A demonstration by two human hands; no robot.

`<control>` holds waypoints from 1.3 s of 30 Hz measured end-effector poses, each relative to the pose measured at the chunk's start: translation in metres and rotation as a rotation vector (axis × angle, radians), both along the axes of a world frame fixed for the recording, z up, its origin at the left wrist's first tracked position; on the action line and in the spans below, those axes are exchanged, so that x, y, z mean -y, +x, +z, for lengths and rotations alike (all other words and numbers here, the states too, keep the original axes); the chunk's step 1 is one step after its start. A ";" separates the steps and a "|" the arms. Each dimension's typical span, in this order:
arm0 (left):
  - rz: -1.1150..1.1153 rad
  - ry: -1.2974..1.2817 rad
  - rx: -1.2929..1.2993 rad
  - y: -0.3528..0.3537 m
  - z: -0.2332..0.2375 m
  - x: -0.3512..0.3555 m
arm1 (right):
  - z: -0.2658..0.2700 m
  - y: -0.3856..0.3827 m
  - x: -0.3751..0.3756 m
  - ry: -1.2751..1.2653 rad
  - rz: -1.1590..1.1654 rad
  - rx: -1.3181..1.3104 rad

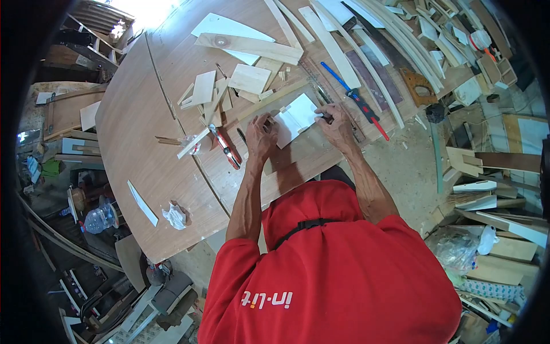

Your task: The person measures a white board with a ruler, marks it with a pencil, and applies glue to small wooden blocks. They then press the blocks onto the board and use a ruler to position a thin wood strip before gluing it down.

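Observation:
A white board [299, 120] with small wooden strips along its edges lies on the worktable in front of me. At its left edge is my left hand [262, 136], its fingers curled and closed; what lies between them, if anything, is hidden. By the board's right edge, my right hand [337, 125] closes round a small dark object [327, 118], too small to name. Beside my left forearm rests a red and grey utility knife [225, 147]. A steel ruler [321, 86] lies behind my right hand, and a blue, black and red tool [356, 101] lies to its right.
Wooden offcuts [250, 79] and a long plank [249, 48] lie across the table's far side. Long strips and a handsaw [418, 87] are at the right. Crumpled white paper [175, 215] and a white sliver [142, 203] sit front left. Scrap wood crowds the floor.

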State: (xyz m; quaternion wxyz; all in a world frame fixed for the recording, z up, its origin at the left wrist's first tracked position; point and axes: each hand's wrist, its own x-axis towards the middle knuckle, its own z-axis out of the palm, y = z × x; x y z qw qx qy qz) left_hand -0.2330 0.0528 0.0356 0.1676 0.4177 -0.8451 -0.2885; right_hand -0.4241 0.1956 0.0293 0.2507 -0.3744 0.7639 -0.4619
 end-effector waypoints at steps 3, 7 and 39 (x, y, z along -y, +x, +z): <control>0.010 -0.027 -0.022 -0.001 0.003 -0.002 | 0.000 0.000 0.000 0.008 -0.003 -0.002; -0.007 0.065 -0.024 -0.001 0.008 -0.002 | 0.001 0.000 0.000 -0.001 0.004 -0.015; 0.001 -0.119 0.012 -0.007 -0.001 -0.008 | 0.001 0.001 0.000 -0.043 -0.009 -0.008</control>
